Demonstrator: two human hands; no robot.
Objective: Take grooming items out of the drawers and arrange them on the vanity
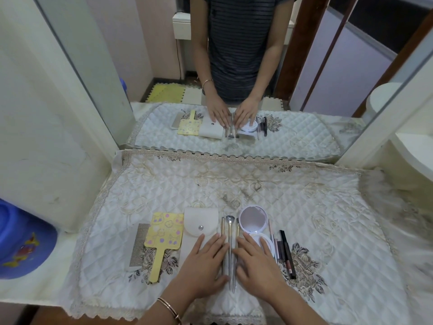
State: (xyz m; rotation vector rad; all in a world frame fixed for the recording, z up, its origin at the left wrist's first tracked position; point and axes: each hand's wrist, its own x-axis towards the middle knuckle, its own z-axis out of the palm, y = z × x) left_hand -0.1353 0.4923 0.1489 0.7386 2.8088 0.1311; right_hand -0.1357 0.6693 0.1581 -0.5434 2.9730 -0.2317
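Observation:
Grooming items lie in a row on the quilted vanity cloth (304,207). From the left: a grey comb (137,247), a yellow paddle mirror (162,238) face down, a white snap pouch (201,221), three slim metal brushes (230,252), an open white compact (255,221), and several dark pencils and tubes (284,252). My left hand (203,266) lies flat on the left of the brushes, over the pouch's lower edge. My right hand (255,263) lies flat on their right, partly over the compact's base. Both hands press in against the brushes with fingers straight.
A large wall mirror (234,66) stands behind the vanity and reflects the person and the items. A blue plastic tub (23,242) sits at the left, below the counter edge. White rounded furniture (412,156) is at the right.

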